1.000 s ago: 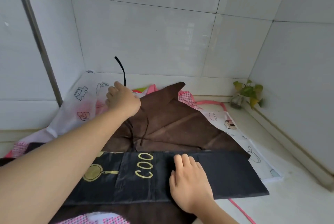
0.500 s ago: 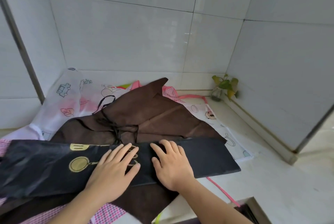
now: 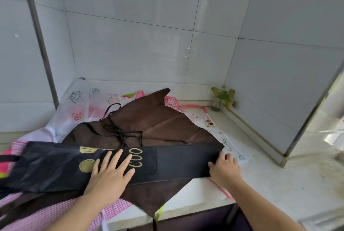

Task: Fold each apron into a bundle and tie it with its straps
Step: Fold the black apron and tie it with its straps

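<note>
A black fabric apron folded into a long strip with gold print [image 3: 175, 161] lies across the lower middle of the frame, on top of a brown fabric apron [image 3: 163, 124] spread on the pale stone tabletop [image 3: 279, 180]. The left hand [image 3: 109, 173] lies flat on the strip near its middle, fingers straight and spread, pressing down and gripping nothing. The right hand [image 3: 224, 168] sits at the strip's right end, thumb on the black cloth and fingers curled at the edge; whether it pinches the cloth I cannot tell. The strip's left end runs toward the left border of the frame. Thin black straps [image 3: 121, 132] lie tangled on the brown apron just above the strip. A white printed apron [image 3: 80, 106] and pink checked cloth [image 3: 115, 210] show beneath. Bare tabletop opens to the right, bounded by white tiled walls [image 3: 149, 44]; a small green plant in a glass jar [image 3: 221, 98] stands in the corner, well apart from the hands. The tabletop's front edge runs below the right forearm.
</note>
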`<action>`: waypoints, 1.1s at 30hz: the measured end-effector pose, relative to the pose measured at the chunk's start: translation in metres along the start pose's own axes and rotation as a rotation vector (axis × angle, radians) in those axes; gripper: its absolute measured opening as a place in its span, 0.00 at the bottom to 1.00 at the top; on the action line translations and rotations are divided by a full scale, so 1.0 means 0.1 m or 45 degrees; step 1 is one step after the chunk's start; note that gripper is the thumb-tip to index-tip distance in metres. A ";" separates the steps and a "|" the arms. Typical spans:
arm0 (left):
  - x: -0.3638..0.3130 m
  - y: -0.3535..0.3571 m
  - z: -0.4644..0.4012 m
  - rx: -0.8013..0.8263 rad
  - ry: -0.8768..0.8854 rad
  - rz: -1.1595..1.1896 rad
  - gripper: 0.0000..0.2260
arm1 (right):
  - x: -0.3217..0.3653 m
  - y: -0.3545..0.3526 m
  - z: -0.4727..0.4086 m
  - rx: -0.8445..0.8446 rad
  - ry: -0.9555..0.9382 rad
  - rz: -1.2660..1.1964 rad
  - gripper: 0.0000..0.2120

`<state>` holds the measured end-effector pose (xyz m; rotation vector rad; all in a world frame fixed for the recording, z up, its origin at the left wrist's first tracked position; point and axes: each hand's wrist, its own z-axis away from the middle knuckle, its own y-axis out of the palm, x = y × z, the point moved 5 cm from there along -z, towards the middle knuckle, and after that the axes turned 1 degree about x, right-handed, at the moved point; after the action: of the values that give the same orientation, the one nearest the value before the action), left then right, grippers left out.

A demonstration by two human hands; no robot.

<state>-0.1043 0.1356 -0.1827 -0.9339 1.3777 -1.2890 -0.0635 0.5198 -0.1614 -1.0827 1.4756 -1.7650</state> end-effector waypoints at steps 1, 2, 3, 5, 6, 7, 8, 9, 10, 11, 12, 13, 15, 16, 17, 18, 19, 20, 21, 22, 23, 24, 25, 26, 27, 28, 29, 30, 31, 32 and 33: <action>-0.04 0.03 0.04 -0.019 0.033 -0.020 0.37 | -0.06 -0.06 0.03 -0.024 0.055 0.001 0.30; -0.09 0.07 0.05 -0.086 0.090 -0.037 0.41 | -0.12 -0.11 0.04 -0.018 0.106 0.000 0.30; -0.12 0.10 0.06 -0.098 0.120 -0.021 0.41 | -0.16 -0.13 0.05 0.007 0.151 -0.007 0.30; -0.16 0.13 0.11 -0.049 0.121 0.028 0.37 | -0.24 -0.15 0.03 0.083 0.249 -0.125 0.27; -0.18 0.10 0.13 -0.041 0.112 0.010 0.34 | -0.26 -0.17 0.03 0.114 0.280 -0.225 0.23; -0.20 0.08 0.15 -0.035 0.110 -0.005 0.32 | -0.27 -0.19 0.03 0.132 0.293 -0.328 0.19; -0.21 0.06 0.18 -0.032 0.104 -0.008 0.30 | -0.28 -0.22 0.04 0.141 0.304 -0.403 0.16; -0.21 0.05 0.20 -0.021 0.095 0.001 0.30 | -0.29 -0.25 0.04 0.146 0.313 -0.442 0.14; -0.22 0.06 0.21 -0.011 0.093 -0.006 0.29 | -0.31 -0.27 0.04 0.154 0.328 -0.484 0.12; -0.22 0.07 0.22 -0.004 0.095 -0.015 0.29 | -0.34 -0.28 0.02 0.152 0.333 -0.564 0.10; -0.21 0.07 0.22 0.000 0.099 -0.023 0.29 | -0.37 -0.30 0.00 0.123 0.319 -0.721 0.09; -0.21 0.07 0.23 -0.001 0.103 -0.025 0.29 | -0.40 -0.33 -0.01 0.060 0.299 -0.961 0.09; -0.23 0.06 0.25 -0.002 0.107 -0.008 0.30 | -0.42 -0.41 0.02 -0.076 0.276 -1.527 0.07; -0.24 0.06 0.25 0.002 0.110 0.003 0.30 | -0.39 -0.40 0.07 -0.063 0.281 -1.748 0.06; -0.26 0.05 0.26 0.015 0.112 0.022 0.30 | -0.34 -0.36 0.12 0.001 0.302 -1.891 0.06; -0.28 0.04 0.26 0.034 0.112 0.041 0.30 | -0.26 -0.29 0.17 0.101 0.325 -1.972 0.08; -0.31 0.03 0.26 0.052 0.116 0.058 0.31 | -0.18 -0.19 0.21 0.208 0.351 -2.001 0.10; -0.34 0.02 0.26 0.065 0.118 0.068 0.31 | -0.08 -0.10 0.26 0.306 0.372 -2.013 0.11; -0.37 0.02 0.26 0.071 0.117 0.077 0.32 | -0.01 -0.01 0.27 0.359 0.392 -1.993 0.11; -0.41 0.03 0.26 0.075 0.120 0.080 0.31 | 0.05 0.03 0.29 0.378 0.398 -1.983 0.11; -0.45 0.04 0.26 0.073 0.120 0.085 0.31 | 0.07 0.04 0.28 0.358 0.404 -1.959 0.10; -0.47 0.06 0.27 0.066 0.115 0.093 0.30 | 0.10 0.04 0.27 0.326 0.401 -1.941 0.09; -0.48 0.07 0.27 0.060 0.114 0.101 0.30 | 0.09 0.00 0.25 0.266 0.390 -1.892 0.09; -0.50 0.09 0.27 0.057 0.118 0.107 0.30 | 0.07 -0.04 0.23 0.199 0.358 -1.835 0.08; -0.52 0.10 0.27 0.046 0.125 0.109 0.30 | 0.03 -0.10 0.20 0.121 0.328 -1.760 0.09; -0.54 0.10 0.27 0.032 0.131 0.109 0.30 | -0.01 -0.16 0.17 0.052 0.302 -1.717 0.10; -0.57 0.11 0.26 0.021 0.136 0.110 0.30 | -0.05 -0.20 0.15 -0.001 0.299 -1.693 0.10; -0.60 0.11 0.25 0.016 0.140 0.106 0.30 | -0.08 -0.25 0.16 -0.036 0.305 -1.702 0.10; -0.63 0.11 0.24 0.019 0.141 0.104 0.30 | -0.13 -0.29 0.15 -0.090 0.323 -1.692 0.09; -0.66 0.12 0.22 0.029 0.142 0.106 0.30 | -0.17 -0.33 0.15 -0.136 0.337 -1.686 0.09; -0.70 0.13 0.21 0.041 0.143 0.110 0.31 | -0.21 -0.38 0.14 -0.186 0.335 -1.668 0.09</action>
<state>-0.0683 0.2001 -0.1834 -0.7815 1.4635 -1.3104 -0.0385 0.5387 -0.1282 -2.2689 1.0228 -2.7128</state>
